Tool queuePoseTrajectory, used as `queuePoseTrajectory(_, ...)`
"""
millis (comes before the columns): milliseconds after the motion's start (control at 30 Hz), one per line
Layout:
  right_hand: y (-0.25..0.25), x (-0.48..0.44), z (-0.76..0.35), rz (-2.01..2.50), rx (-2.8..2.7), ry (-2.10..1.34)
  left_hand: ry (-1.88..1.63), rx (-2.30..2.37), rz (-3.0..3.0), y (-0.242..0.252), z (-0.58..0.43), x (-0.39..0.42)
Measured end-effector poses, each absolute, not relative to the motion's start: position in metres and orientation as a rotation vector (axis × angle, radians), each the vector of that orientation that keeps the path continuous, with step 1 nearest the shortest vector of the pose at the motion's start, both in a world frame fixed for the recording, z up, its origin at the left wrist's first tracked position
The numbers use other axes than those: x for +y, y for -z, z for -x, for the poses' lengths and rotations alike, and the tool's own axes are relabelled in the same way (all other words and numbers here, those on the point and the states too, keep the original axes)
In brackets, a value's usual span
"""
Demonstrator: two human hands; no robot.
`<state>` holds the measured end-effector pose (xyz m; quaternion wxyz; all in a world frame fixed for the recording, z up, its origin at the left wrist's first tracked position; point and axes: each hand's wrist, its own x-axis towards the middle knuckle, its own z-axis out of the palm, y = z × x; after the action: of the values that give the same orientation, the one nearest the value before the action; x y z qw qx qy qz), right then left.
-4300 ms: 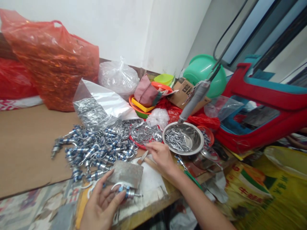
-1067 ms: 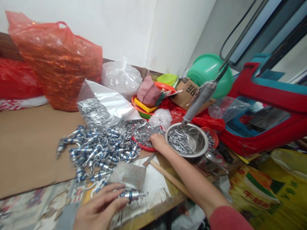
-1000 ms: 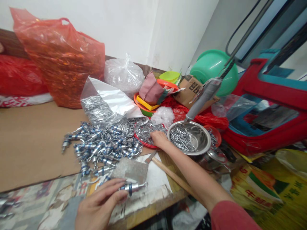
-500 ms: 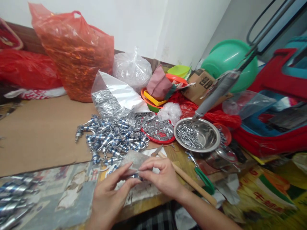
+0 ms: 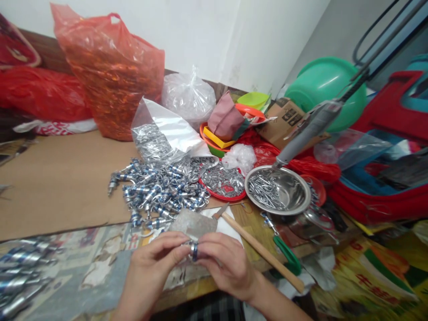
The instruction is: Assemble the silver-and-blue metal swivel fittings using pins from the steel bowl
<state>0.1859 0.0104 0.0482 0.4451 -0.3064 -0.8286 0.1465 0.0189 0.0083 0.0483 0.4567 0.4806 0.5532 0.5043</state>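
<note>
My left hand (image 5: 157, 258) and my right hand (image 5: 227, 261) meet above the near edge of the workbench. Between their fingertips is a small silver-and-blue metal keychain (image 5: 194, 250), pinched from both sides and partly hidden by the fingers. Just beyond lies a flat grey block (image 5: 194, 224) on the bench. A heap of similar silver-and-blue keychains (image 5: 157, 191), with rings showing, spreads behind the block. To the right of my right hand rest a knife-like blade (image 5: 220, 210) and a long wooden stick (image 5: 262, 252).
A steel bowl (image 5: 294, 191) holds metal pins, beside a red tray (image 5: 217, 195) of small metal bits. A grey-handled tool (image 5: 304, 133) hangs over the bowl. More keychains (image 5: 23, 267) lie at left. Plastic bags (image 5: 117, 80) stand along the wall; a green-handled tool (image 5: 287, 258) lies right.
The keychain has turned up between my fingertips, showing its blue band. My right hand's fingers have curled around its end. The view has shifted slightly.
</note>
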Motion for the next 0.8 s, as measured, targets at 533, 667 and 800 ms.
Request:
queuePoseTrajectory(533,-0.050,0.007,-0.178,0.931,-1.930,-0.457,-1.151,1.302,-0.992,-0.044,-0.020,0.005)
queuePoseTrajectory(667,-0.052,0.016,-0.182,1.082,-2.002,-0.653,-1.207,1.259,-0.788,-0.033,-0.026,0.004)
queuePoseTrajectory(800,-0.054,0.075,-0.207,1.616,-2.100,-0.373,-1.180,1.191,-0.731,-0.026,-0.028,0.007)
